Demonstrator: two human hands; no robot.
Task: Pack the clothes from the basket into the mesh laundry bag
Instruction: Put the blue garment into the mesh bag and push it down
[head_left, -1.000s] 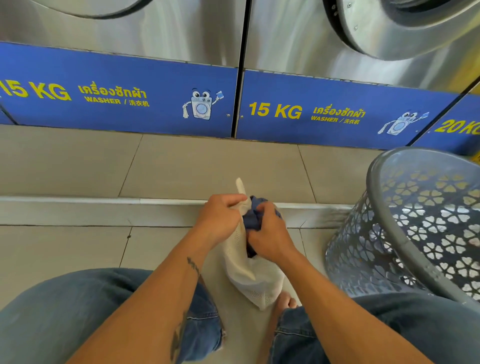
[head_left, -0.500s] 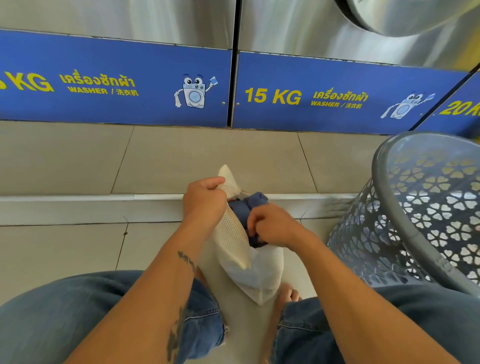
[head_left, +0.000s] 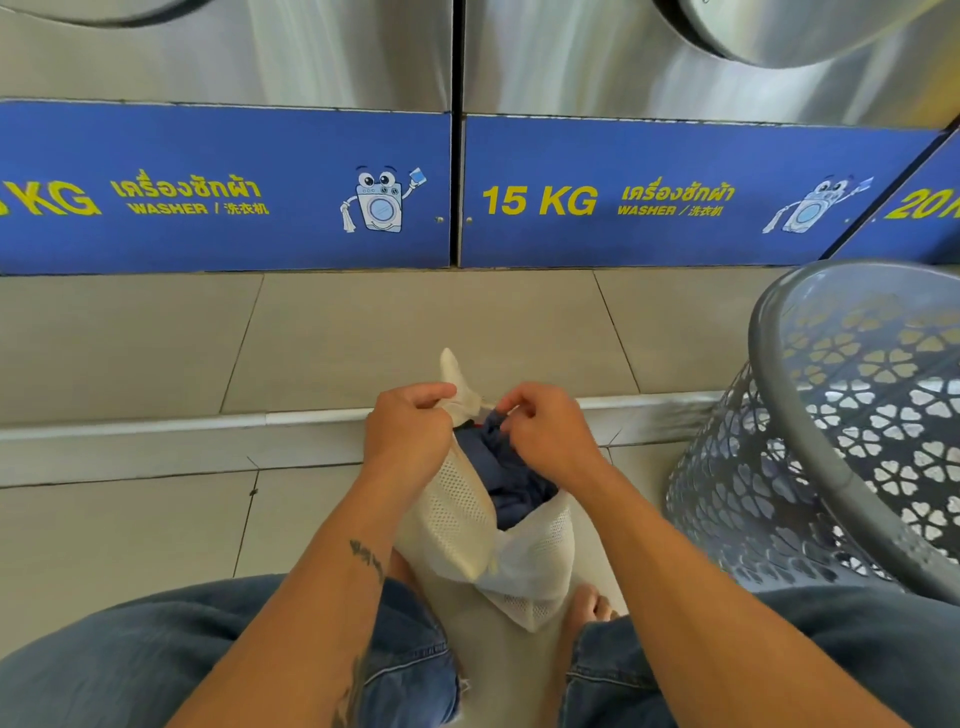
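Both hands now work the mesh laundry bag's (head_left: 462, 519) mouth: right hand (head_left: 545, 441) has left the blue clothes (head_left: 511, 483) and pinches the closure; left hand (head_left: 408, 436) grips the rim. Packing appears finished.

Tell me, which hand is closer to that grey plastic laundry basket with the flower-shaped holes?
Right. The right hand works at the white mesh laundry bag's mouth on the side toward the grey plastic laundry basket; the left hand grips the bag's far edge.

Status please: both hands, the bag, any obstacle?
Left hand grips mesh bag rim. Right hand pinches opposite rim. Blue clothes inside, bag open. Basket beside, nothing blocking.
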